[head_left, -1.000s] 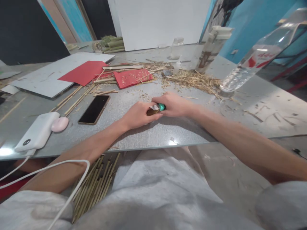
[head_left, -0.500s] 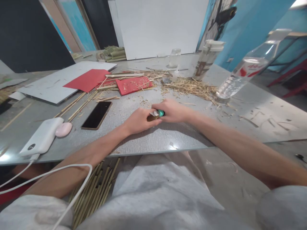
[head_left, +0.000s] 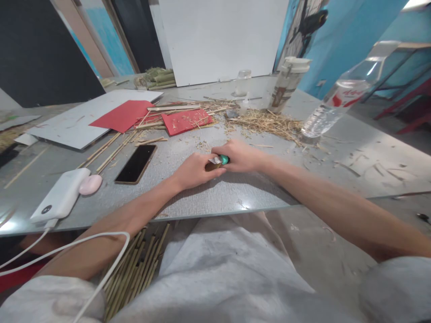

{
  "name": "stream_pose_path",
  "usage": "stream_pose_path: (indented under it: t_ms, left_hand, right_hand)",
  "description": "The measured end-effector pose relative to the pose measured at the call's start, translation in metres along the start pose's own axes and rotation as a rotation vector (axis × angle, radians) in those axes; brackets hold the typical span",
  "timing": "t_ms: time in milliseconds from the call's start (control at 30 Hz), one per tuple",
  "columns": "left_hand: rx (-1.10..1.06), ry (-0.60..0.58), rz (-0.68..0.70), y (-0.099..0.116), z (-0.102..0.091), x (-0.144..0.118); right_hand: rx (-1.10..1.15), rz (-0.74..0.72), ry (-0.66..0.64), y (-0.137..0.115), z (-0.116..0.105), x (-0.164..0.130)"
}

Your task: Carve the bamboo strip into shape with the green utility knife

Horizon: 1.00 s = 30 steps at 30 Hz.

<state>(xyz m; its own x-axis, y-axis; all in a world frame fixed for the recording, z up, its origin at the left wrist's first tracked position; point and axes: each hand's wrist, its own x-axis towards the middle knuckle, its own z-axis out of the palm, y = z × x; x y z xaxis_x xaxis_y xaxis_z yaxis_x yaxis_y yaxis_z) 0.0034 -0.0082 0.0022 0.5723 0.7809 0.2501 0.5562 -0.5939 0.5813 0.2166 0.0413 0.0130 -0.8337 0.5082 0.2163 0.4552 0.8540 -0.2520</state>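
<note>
In the head view, the person's left hand (head_left: 193, 171) and right hand (head_left: 243, 156) meet over the worktop (head_left: 188, 206), fingers close together. The left hand is curled around a brown piece (head_left: 213, 167), which sits between its thumb and fingers. The right hand is closed on a green object (head_left: 224, 159), only its rounded end showing at the gap between the hands. A shiny silvery part (head_left: 214, 160) lies just above the brown piece; whether it joins the green object cannot be told.

Left of the left hand lies a dark-screened phone (head_left: 135, 164), with a pink rounded case (head_left: 90, 184) touching a white power bank (head_left: 60, 195) farther out. Beyond the hands are a red sheet (head_left: 186, 121) strewn with scraps and, farther right, a heap of straw (head_left: 269, 122). Beyond the right hand, well to its right, stands a clear bottle (head_left: 340, 105). Nearer the body than the left hand, below the worktop's edge, is a bundle of stalks (head_left: 138, 269).
</note>
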Motion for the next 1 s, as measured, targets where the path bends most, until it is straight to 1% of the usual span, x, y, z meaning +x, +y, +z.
stream_pose_path:
  t_ms: [433,1000]
  left_hand:
    - [0.013,-0.014,-0.018,0.0003,-0.0004,0.0001]
    - [0.041,-0.033,-0.033,0.0019,-0.0011,-0.0003]
  right_hand:
    - [-0.010,-0.010,0.012,-0.0018,-0.0010,-0.0005]
    - [-0.016,0.002,-0.010,-0.0019,-0.0012,-0.0001]
